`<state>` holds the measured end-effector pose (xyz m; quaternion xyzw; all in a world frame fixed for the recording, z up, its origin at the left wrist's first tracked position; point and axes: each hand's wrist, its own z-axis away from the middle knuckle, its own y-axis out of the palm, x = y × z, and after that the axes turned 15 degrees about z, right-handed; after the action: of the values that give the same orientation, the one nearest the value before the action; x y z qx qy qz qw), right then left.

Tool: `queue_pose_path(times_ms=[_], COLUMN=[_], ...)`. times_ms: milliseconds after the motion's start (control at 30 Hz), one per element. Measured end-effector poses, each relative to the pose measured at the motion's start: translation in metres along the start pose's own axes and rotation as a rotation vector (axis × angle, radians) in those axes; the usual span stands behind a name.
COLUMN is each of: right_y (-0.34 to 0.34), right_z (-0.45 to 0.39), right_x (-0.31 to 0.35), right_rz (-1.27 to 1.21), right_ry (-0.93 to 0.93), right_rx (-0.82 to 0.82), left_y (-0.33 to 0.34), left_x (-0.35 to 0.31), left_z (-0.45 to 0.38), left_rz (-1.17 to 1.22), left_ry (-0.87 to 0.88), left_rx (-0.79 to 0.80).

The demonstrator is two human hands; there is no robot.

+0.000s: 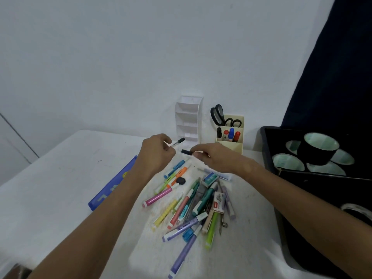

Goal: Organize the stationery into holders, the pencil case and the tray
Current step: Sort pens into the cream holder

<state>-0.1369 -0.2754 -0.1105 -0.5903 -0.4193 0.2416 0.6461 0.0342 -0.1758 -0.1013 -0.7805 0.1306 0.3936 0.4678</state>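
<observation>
On the white table, a black tray with tape rolls stands right of a heap of markers. Above the heap, the left hand pinches a clear pen in its fingers; the right hand pinches a black cap.

White surface, flat, marked with faint dark scuffs and specks, brightest near its middle. Plain pale grey-white wall rises directly behind the surface. Dark navy fabric curtain hangs at the right edge of the view, slanting down toward the surface's right side. Thin grey line runs diagonally across the wall at far left, possibly a door or panel edge; cannot tell which. Brown object at bottom-left corner, blurred, unidentifiable.
</observation>
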Motion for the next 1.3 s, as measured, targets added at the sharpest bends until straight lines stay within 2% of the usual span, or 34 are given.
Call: queue_pose_path(times_ms=[100,167,267,367,467,700,800,1033,1300], right_y=[-0.038,-0.060,-0.079,-0.084,-0.079,-0.051,-0.037,-0.007,0.013], right_z=[0.006,0.013,0.026,0.039,0.045,0.039,0.032,0.021,0.021], right_x=[-0.017,-0.035,-0.055,-0.067,-0.077,-0.084,-0.087,-0.084,-0.083], right_rz=[-0.013,0.003,0.109,0.114,0.165,0.027,-0.020,-0.125,-0.085], right_ry=[0.107,0.205,0.301,0.360,0.406,0.430,0.462,0.480,0.466], right_rx=[-0.155,-0.199,-0.099,-0.002,-0.001,-0.312,-0.395,-0.395,-0.368], left_y=[-0.006,-0.004,0.009,0.031,0.053,0.098,0.108,0.120,0.126], left_x=[-0.033,-0.051,-0.073,-0.092,-0.106,-0.107,-0.101,-0.079,-0.061], left_z=[-0.006,-0.015,-0.028,-0.038,-0.048,-0.056,-0.056,-0.053,-0.051], left_rz=[0.081,0.106,0.100,0.072,0.038,-0.059,-0.085,-0.137,-0.116], left_ry=[0.136,0.207,0.281,0.348,0.401,0.401,0.392,0.364,0.365], left_rx=[-0.060,-0.056,0.007,0.109,0.165,0.242,0.264,0.300,0.344])
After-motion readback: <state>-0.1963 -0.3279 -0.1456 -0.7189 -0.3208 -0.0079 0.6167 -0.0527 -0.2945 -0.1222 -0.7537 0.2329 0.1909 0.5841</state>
